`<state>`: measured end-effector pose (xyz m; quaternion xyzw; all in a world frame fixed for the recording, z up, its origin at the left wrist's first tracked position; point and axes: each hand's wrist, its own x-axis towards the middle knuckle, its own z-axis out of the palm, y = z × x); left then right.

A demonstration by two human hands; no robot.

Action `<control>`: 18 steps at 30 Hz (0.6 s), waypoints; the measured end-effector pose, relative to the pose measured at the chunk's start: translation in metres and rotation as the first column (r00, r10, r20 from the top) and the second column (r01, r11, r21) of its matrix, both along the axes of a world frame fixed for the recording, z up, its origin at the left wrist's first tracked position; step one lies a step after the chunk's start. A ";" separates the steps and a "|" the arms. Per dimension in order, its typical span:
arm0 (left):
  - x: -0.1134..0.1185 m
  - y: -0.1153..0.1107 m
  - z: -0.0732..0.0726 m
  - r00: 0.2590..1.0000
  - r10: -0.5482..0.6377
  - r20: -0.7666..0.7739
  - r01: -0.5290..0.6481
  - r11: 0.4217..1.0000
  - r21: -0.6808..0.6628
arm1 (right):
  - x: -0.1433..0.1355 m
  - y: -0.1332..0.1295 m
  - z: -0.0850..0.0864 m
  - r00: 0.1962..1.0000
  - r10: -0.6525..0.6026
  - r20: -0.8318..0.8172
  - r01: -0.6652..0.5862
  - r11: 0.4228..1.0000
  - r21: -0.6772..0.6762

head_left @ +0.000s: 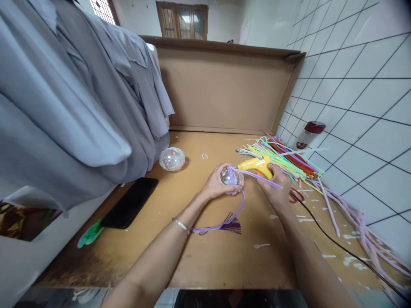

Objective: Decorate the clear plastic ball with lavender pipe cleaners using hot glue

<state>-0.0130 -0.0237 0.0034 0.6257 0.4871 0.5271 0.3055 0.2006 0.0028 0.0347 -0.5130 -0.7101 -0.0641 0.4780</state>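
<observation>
My left hand [215,183] is wrapped round the side of a clear ball [238,180] with colourful specks. Purple pipe cleaners [229,175] lie across the ball; one end sticks out to the right and another curves down to the table. In my right hand [276,184] is a yellow glue gun [256,166], its nozzle at the ball's upper right edge. Below the ball, a dark purple tassel [231,226] rests on the table beside the curved purple strand.
A second clear ball [172,158] and a black phone [130,202] are on the left of the table [205,256]. Many coloured pipe cleaners [289,158] and a jar [310,134] lie at the right. Grey cloth [96,85] hangs at the left; a black cord [334,241] crosses the right side.
</observation>
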 end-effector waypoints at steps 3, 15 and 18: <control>0.000 0.001 -0.002 1.000 -0.002 0.000 0.002 1.000 0.002 | 0.000 0.001 -0.001 1.000 -0.015 -0.006 0.015 1.000 0.014; 0.000 0.001 -0.001 1.000 0.001 -0.004 -0.001 1.000 0.001 | -0.001 0.000 0.000 1.000 -0.008 -0.024 0.007 0.999 -0.036; 0.000 0.001 -0.002 1.000 0.002 0.005 -0.002 1.000 0.006 | -0.001 -0.001 0.001 0.999 -0.030 -0.035 0.028 0.998 -0.054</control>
